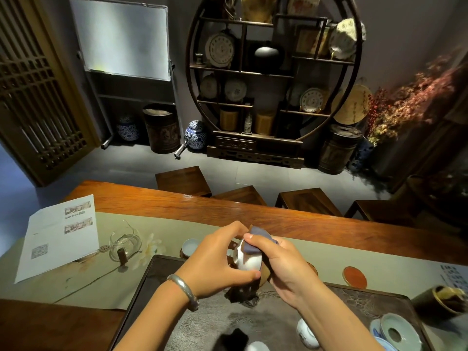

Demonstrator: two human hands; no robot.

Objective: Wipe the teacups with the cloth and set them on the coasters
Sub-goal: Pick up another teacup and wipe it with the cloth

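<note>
Above the dark tray (192, 323), the left hand (215, 262) cradled a fragile, slick teacup (247, 260); the right hand (283, 264) fingers pinched the soft cloth (255, 239) over its rim.

No readable text anywhere. Paper sheet (59, 239) at 9 o'clock on the table runner: small photos, print lines and a QR-like block, all too blurred to read. Another printed sheet (454, 276) at 3 o'clock, frame edge: dark character rows, illegible. Shelf plates: patterns only.
</note>
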